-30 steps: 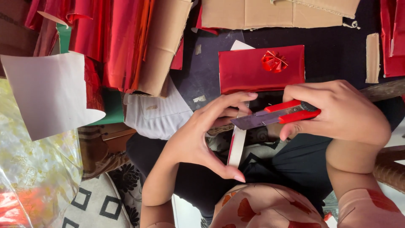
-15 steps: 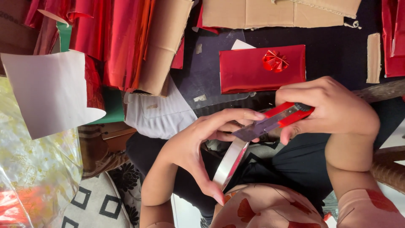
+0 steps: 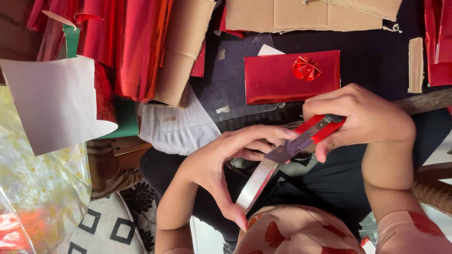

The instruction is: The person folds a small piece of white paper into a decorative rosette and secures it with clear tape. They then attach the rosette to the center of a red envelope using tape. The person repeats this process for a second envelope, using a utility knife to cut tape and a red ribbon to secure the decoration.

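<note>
One tape roll (image 3: 256,184) pinched in left hand (image 3: 221,160); one red cutter (image 3: 310,135) clenched in right hand (image 3: 367,122). One red gift box (image 3: 292,77) beyond, cardboard (image 3: 181,51) and foil rolls (image 3: 127,42) alongside.

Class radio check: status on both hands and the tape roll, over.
Left hand grips tape roll edge-on. Right hand holds red cutter, blade at tape. Wrapped red gift box beyond, apart.

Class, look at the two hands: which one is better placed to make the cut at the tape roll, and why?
The right hand. It already grips the red utility knife, blade laid against the tape roll. The left hand is busy holding that roll, thumb at its lower end and fingers near the blade.
</note>
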